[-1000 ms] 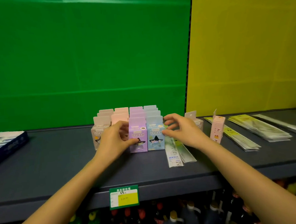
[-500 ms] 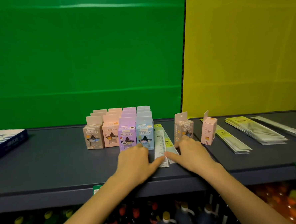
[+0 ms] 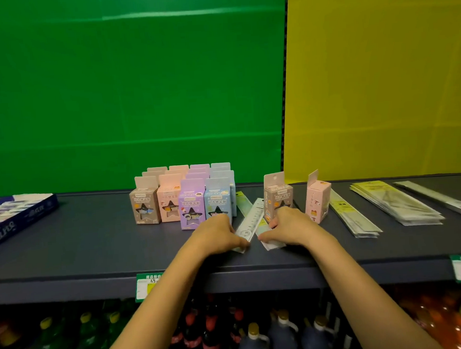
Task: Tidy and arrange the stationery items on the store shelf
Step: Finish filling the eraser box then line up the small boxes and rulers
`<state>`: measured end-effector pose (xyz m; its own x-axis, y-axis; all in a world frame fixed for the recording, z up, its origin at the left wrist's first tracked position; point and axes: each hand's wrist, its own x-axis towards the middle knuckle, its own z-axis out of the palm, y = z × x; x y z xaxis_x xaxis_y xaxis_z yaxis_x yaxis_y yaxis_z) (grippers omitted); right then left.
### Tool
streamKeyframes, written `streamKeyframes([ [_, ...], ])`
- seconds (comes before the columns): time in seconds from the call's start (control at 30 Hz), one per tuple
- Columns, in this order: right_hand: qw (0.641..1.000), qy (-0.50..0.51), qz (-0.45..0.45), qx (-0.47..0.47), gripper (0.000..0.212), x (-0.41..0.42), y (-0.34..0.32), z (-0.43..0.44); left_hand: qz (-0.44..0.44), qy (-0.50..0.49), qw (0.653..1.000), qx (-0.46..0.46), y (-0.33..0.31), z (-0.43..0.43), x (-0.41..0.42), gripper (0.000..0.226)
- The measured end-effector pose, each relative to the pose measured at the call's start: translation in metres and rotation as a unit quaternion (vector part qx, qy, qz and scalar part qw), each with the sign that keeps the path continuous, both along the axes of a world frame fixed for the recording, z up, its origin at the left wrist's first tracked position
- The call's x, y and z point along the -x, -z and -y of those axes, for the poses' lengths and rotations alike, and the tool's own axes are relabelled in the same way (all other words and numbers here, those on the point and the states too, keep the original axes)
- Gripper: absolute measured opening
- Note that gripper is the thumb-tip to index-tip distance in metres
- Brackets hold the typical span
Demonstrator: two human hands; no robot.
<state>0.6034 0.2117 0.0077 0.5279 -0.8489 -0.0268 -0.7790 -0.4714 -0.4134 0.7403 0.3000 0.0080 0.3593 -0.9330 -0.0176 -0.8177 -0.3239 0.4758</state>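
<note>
On the dark shelf point(image 3: 93, 244), small pastel boxes point(image 3: 182, 199) stand in four rows: brown, pink, purple, blue. Packaged rulers point(image 3: 251, 221) lie flat just right of the blue row. My left hand point(image 3: 217, 234) pinches the near end of one ruler pack, which is angled to the right. My right hand point(image 3: 289, 227) presses down on the near end of another ruler pack point(image 3: 271, 243). A lone brown box point(image 3: 276, 195) stands right behind my right hand, and a pink box point(image 3: 317, 198) stands further right.
More ruler packs lie at the right: a thin stack point(image 3: 353, 215), a thick stack point(image 3: 396, 204) and a single strip point(image 3: 441, 199). A blue flat box point(image 3: 13, 217) sits at the far left. Price tags point(image 3: 147, 286) hang on the shelf edge, with bottles point(image 3: 250, 335) below.
Both hands came off the pastel boxes and dropped to the ruler packs near the shelf front. The left ruler pack has since swung its far end to the right.
</note>
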Motion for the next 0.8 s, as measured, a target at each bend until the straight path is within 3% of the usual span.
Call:
streamKeyframes([
  [0.07, 1.000, 0.006, -0.004, -0.014, 0.039, -0.001, -0.005, 0.001, -0.013, -0.006, 1.000, -0.018, -0.004, 0.003, 0.002, 0.043],
  [0.23, 0.999, -0.008, -0.015, -0.033, 0.066, -0.003, -0.009, 0.004, -0.029, 0.000, 0.999, -0.041, -0.007, 0.005, 0.007, 0.034],
  [0.4, 0.998, -0.017, -0.036, -0.046, 0.036, -0.002, -0.016, 0.005, -0.016, 0.009, 1.000, 0.002, 0.004, 0.000, 0.010, 0.035],
  [0.47, 0.998, -0.006, -0.040, -0.045, 0.034, -0.002, -0.018, 0.004, -0.012, 0.004, 1.000, 0.027, 0.008, -0.003, 0.010, 0.034],
  [0.8, 0.997, 0.057, -0.006, 0.051, 0.073, -0.005, 0.001, -0.014, -0.008, -0.025, 0.990, 0.140, 0.021, -0.014, 0.015, 0.032],
])
